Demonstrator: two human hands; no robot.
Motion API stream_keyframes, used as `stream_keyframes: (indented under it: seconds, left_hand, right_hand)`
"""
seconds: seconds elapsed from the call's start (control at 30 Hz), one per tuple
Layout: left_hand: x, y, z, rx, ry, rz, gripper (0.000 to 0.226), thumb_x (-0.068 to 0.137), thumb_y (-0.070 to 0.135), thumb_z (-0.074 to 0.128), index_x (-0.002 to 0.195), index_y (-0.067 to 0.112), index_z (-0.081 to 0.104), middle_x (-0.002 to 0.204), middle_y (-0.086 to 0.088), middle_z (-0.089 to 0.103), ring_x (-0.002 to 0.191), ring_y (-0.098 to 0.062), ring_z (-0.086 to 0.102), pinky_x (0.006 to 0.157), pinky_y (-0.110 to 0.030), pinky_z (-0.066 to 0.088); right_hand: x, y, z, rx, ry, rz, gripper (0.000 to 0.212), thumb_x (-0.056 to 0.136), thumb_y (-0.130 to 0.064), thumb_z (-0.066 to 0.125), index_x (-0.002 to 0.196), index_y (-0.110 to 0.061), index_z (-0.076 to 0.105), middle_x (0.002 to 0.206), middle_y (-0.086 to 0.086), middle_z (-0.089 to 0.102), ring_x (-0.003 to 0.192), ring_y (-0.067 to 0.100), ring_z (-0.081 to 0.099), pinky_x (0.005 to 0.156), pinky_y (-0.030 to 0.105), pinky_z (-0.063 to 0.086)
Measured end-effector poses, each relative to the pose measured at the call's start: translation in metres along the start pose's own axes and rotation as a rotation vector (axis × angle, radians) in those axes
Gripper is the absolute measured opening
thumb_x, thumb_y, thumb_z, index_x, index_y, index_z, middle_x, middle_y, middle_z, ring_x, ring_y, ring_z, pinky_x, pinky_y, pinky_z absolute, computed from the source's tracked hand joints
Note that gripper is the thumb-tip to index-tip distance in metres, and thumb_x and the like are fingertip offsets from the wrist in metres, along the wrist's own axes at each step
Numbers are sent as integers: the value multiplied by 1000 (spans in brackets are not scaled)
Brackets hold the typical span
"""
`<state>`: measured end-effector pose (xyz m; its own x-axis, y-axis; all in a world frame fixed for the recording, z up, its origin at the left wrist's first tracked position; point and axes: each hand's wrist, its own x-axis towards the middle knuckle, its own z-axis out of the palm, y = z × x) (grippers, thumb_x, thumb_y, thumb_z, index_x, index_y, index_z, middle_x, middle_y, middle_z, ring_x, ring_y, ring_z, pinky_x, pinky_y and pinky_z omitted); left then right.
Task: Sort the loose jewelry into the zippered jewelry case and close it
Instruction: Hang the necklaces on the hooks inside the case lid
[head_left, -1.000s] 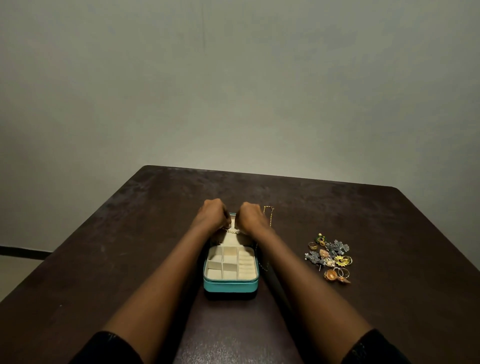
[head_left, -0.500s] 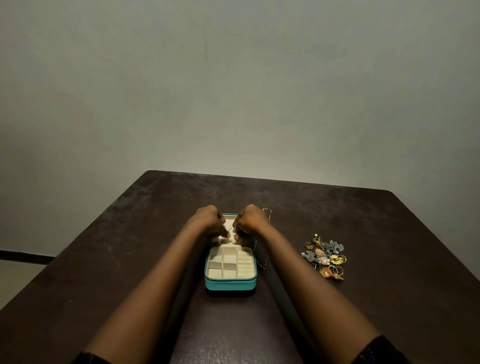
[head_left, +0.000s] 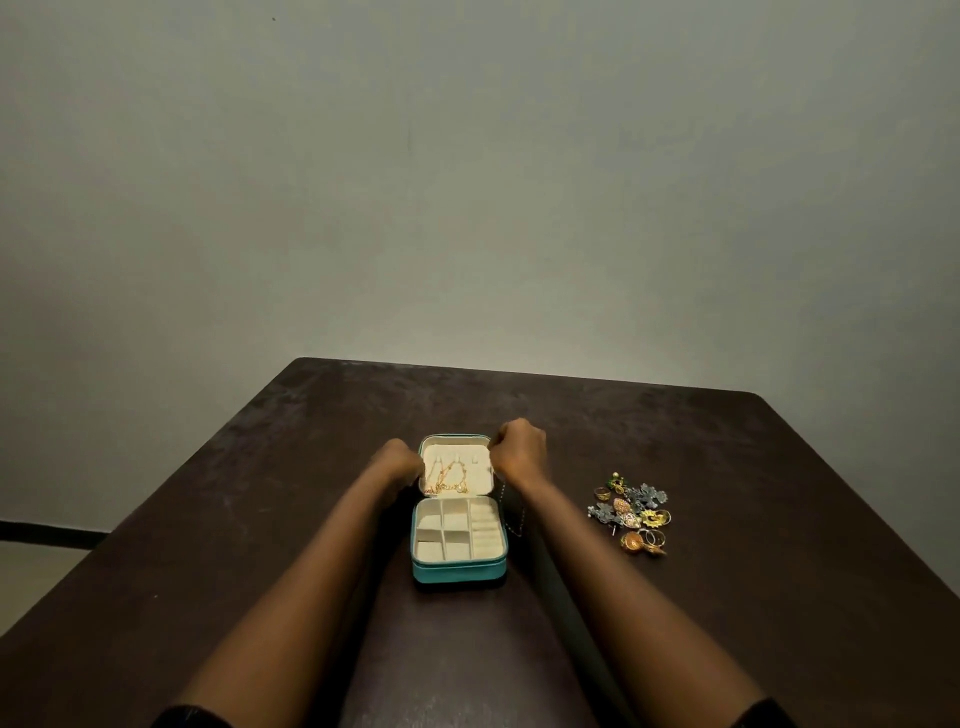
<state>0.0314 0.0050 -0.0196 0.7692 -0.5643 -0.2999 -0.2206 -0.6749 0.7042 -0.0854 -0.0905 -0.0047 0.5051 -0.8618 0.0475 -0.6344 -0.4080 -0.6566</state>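
Grey bare wall (head_left: 467, 182) fills the background, and below it a dark brown table (head_left: 260, 519) carries everything in play. Both forearms reach out across it. The left hand (head_left: 397, 460) sits curled against the left rim of the raised lid (head_left: 480, 480), and the right hand (head_left: 519, 449) is curled at the lid's upper right corner. Their fingers are turned away from the camera, so I cannot tell whether either one grips the rim, pinches a chain or holds nothing.

Between the two hands and just nearer the body lies the teal jewelry case (head_left: 460, 569), open, its cream compartments (head_left: 457, 530) apparently holding nothing. The pile of loose jewelry (head_left: 631, 514), rings and earrings jumbled together, lies well out to the right of the right hand. A gold chain (head_left: 447, 480) hangs inside the lid, between the hands, close to the left one. A thin dark chain (head_left: 514, 519) trails on the table just under the right wrist, beside the case.

The step in hand looks like fixing necklaces into the lid. Next, probably, the dark chain wants a fine pinch and a lift to a lid hook, then the pile goes piece by piece into the compartments, and the zip comes last
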Motion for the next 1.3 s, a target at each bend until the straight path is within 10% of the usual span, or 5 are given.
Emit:
stream_keyframes:
  seconds: [0.5, 0.93, 1.3]
  left_hand:
    - [-54, -12, 7, -381, 221, 411, 32, 89, -1, 51, 121, 5, 58, 115, -12, 62, 96, -16, 57, 76, -26, 46]
    - [-47, -16, 19, -374, 70, 252, 47, 90, -6, 44, 134, 8, 48, 127, -14, 59, 112, -27, 59, 91, -40, 51]
    - [-42, -10, 22, -23, 163, 205, 33, 89, 1, 44, 119, 6, 58, 125, -16, 60, 111, -30, 57, 91, -39, 50]
  right_hand:
    - [-37, 28, -4, 257, 66, -62, 30, 85, -2, 61, 115, -7, 64, 113, 11, 67, 104, 23, 62, 88, 31, 48]
    - [-36, 41, -8, 245, -118, -58, 32, 88, -5, 57, 120, -6, 62, 118, 14, 65, 107, 25, 62, 96, 40, 49]
    - [-30, 54, -14, 424, -76, 72, 22, 88, 7, 51, 103, 5, 66, 74, 16, 62, 57, 16, 54, 56, 26, 46]
